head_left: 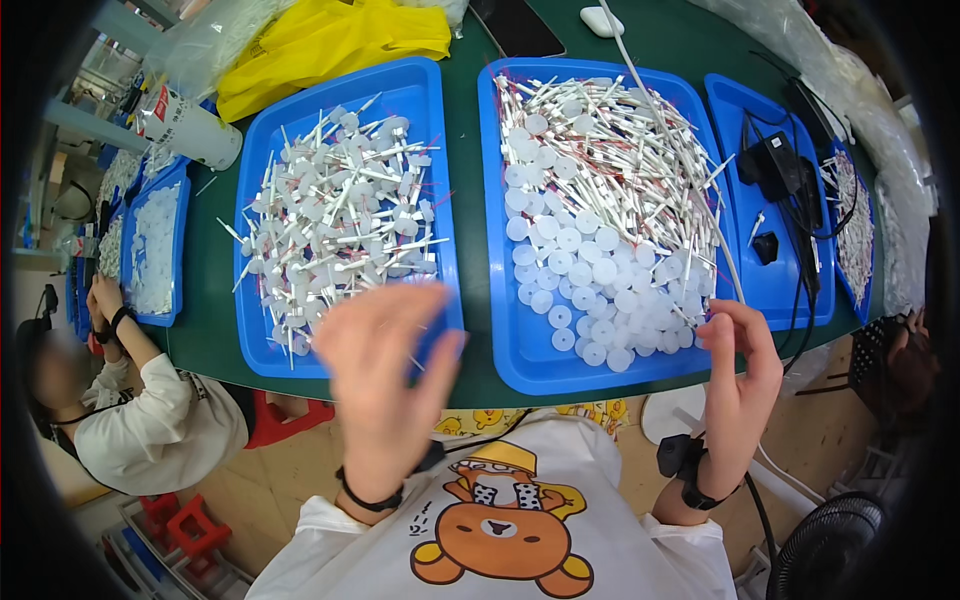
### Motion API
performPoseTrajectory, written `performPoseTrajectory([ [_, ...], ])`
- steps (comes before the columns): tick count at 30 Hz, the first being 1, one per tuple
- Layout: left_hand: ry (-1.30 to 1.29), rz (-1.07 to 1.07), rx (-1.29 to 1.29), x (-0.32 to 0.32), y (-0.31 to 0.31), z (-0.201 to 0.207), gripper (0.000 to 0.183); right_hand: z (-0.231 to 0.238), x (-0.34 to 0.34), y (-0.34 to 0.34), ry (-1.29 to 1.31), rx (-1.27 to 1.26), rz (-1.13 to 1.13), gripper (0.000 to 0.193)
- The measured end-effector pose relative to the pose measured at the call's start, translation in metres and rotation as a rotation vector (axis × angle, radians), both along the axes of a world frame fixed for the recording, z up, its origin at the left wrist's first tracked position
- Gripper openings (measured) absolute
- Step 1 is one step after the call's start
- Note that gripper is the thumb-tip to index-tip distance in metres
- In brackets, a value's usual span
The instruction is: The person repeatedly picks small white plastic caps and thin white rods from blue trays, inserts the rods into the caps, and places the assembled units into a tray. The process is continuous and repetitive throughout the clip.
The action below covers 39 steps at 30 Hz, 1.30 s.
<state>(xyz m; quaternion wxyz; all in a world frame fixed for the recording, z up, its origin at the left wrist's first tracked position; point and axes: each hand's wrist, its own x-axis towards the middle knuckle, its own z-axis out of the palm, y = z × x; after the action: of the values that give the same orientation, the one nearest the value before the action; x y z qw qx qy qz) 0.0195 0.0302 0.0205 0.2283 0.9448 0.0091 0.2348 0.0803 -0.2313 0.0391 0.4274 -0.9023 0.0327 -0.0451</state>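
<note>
My left hand (385,365), blurred by motion, hovers over the near right corner of the left blue tray (452,290). Its thumb stands apart from the fingers, and I see nothing held between them. That tray holds a heap of thin white sticks fitted with translucent discs (335,215). At the near right corner of the middle blue tray (520,365), my right hand (742,365) pinches what looks like a thin white stick (686,318). Loose translucent white discs (590,290) fill the near part of this tray. Behind them lie many white sticks with red wires (620,135).
A blue tray (735,285) at right holds a black adapter (772,160) and cables. A thin pale rod (660,110) crosses the middle tray. Behind are a yellow bag (330,45), a phone (517,25) and a cup (195,130). Another person (150,410) works at far left.
</note>
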Motion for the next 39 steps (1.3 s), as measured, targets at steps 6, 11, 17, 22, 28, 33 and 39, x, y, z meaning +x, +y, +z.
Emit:
performPoseTrajectory([
  [6, 0.190, -0.323, -0.270, 0.020, -0.070, -0.030, 0.027, -0.010, 0.020, -0.027, -0.077, -0.271, 0.047, 0.010],
  [11, 0.230, -0.309, -0.266, 0.029, -0.085, -0.039, 0.026, -0.020, 0.033, -0.023, -0.034, -0.361, 0.117, 0.011],
  [17, 0.237, -0.276, -0.331, 0.029, -0.081, -0.036, 0.028, -0.036, 0.055, -0.004, -0.064, -0.407, 0.133, 0.015],
  [22, 0.271, -0.287, -0.606, 0.021, -0.074, -0.026, 0.035, -0.036, 0.054, -0.005, -0.132, -0.313, 0.110, 0.011],
  [28, 0.430, -0.396, -1.487, 0.009, -0.050, -0.004, 0.029, -0.008, 0.014, 0.004, -0.366, -0.001, 0.322, 0.021],
  [33, 0.528, -0.382, -1.849, 0.005, -0.038, -0.006, 0.035, 0.005, -0.004, 0.010, -0.469, 0.052, 0.671, 0.034],
  [39, 0.489, -0.386, -1.893, 0.001, -0.037, -0.005, 0.036, 0.001, 0.000, 0.021, -0.536, -0.059, 0.698, 0.037],
])
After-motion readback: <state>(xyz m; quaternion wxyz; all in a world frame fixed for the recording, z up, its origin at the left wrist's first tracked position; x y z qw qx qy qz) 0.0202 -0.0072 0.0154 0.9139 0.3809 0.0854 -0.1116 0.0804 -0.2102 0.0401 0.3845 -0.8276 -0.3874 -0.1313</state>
